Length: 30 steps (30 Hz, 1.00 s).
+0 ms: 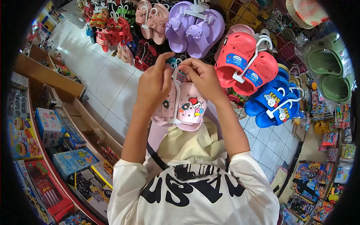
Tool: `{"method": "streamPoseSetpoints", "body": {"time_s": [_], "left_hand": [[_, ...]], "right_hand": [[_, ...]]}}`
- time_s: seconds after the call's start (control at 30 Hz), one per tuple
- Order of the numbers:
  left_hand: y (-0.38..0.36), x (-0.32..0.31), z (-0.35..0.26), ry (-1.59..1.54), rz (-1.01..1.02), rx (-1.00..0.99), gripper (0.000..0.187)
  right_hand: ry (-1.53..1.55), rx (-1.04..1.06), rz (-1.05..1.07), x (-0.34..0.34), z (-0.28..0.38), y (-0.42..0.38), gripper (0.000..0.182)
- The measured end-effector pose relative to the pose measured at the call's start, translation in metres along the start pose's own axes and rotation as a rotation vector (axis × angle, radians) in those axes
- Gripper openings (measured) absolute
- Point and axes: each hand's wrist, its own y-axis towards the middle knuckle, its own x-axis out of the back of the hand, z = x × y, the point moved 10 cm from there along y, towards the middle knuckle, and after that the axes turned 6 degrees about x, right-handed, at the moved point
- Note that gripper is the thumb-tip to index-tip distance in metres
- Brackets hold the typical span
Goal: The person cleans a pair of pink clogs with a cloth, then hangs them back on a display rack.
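Note:
A pair of light pink clogs [191, 105] with cartoon charms hangs upright in front of me on a white plastic shoe hanger [175, 98]. My right hand [201, 76] is closed, thumb and fingers pinching near the hanger's hook above the right clog. My left hand [155, 83] is beside the left clog, partly covering it. Its index finger points up and the other fingers curl inward; what they grip is hidden. Just beyond my fingertips hang purple slides [198, 32] with cat figures. Red clogs [245, 63] on a white hanger are right of my right hand.
Blue slides [275, 103] hang below the red clogs, and bagged green clogs [330, 67] farther right. Beige sandals [153, 21] and red ones hang at upper left. A curved shelf [56, 176] with boxed toys is at left; more packaged toys [313, 176] stand at lower right.

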Motion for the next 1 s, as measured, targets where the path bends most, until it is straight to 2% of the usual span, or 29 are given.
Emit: {"method": "streamPoseSetpoints", "body": {"time_s": [0.1,0.13,0.23,0.33,0.43,0.47,0.57,0.77,0.83,0.93,1.0], "left_hand": [[0.008,-0.014,-0.006,0.268,0.088,-0.098,0.032],[0.011,-0.01,-0.012,0.244,0.052,-0.149,0.03],[0.021,-0.011,-0.01,0.196,0.182,-0.002,0.031],[0.021,-0.009,0.0,0.006,0.21,0.102,0.034],[0.015,0.013,-0.004,0.03,-0.152,-0.331,0.038],[0.013,0.018,0.009,-0.057,-0.173,-0.203,0.037],[0.005,0.024,0.04,-0.304,-0.281,-0.024,0.033],[0.025,0.026,0.057,-0.47,-0.275,-0.104,0.019],[0.042,0.032,0.045,-0.456,-0.268,-0.16,0.015],[0.062,0.053,-0.016,-0.293,-0.301,-0.308,0.011],[0.071,0.048,-0.064,-0.124,-0.144,-0.415,0.014]], "right_hand": [[-0.241,0.154,-0.035,0.004,0.038,0.007,0.017],[-0.2,0.229,-0.079,0.007,0.038,0.013,0.017],[-0.146,0.22,-0.112,0.011,0.041,0.018,0.017],[-0.105,0.165,-0.106,0.016,0.027,0.022,0.018],[-0.156,0.159,-0.179,0.03,0.032,0.026,0.018],[-0.172,0.165,-0.188,0.035,0.034,0.029,0.017],[-0.214,0.182,-0.209,0.052,0.038,0.052,0.016],[-0.25,0.255,-0.144,0.068,0.072,0.064,0.017],[-0.17,0.247,-0.141,0.079,0.077,0.065,0.016],[-0.134,0.201,-0.073,0.073,0.082,0.066,0.014],[-0.113,0.212,-0.03,0.06,0.081,0.066,0.013]]}}
